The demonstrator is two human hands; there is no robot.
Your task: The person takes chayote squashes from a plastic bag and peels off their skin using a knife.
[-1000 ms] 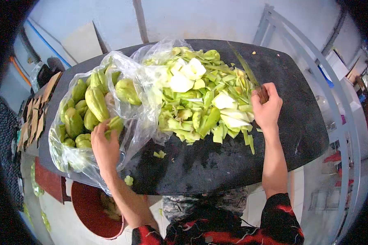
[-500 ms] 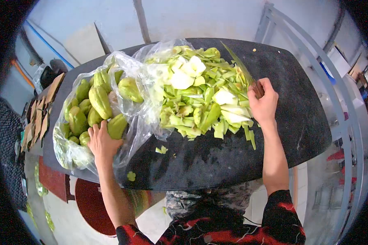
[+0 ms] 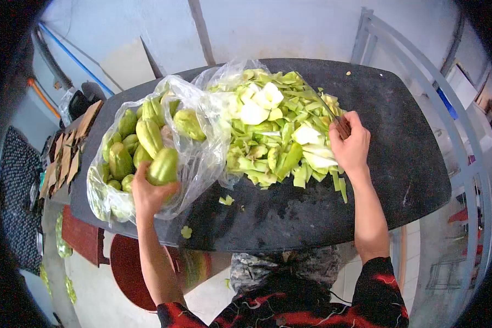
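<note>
My left hand [image 3: 149, 189] is closed around a green chayote [image 3: 163, 167] at the front of a clear plastic bag [image 3: 110, 205]. Several more whole chayotes [image 3: 149, 136] lie in the bag behind it. My right hand [image 3: 352, 143] grips a knife [image 3: 327, 104] by its brown handle, the blade pointing up and left over a heap of green peelings [image 3: 281, 128]. Pale peeled pieces [image 3: 256, 106] rest on top of that heap, and others [image 3: 311, 143] sit beside my right hand.
All this stands on a dark oval table [image 3: 290, 218]. Small green scraps [image 3: 186, 232] lie near its front edge. A grey metal rail [image 3: 421, 60] runs along the right side. Cardboard pieces [image 3: 65, 156] and a round red stool [image 3: 128, 273] are at the left, below the table.
My left fingers have closed around the chayote and it is tilted more upright. The knife blade has swung lower over the peelings. The whole view has shifted slightly.
</note>
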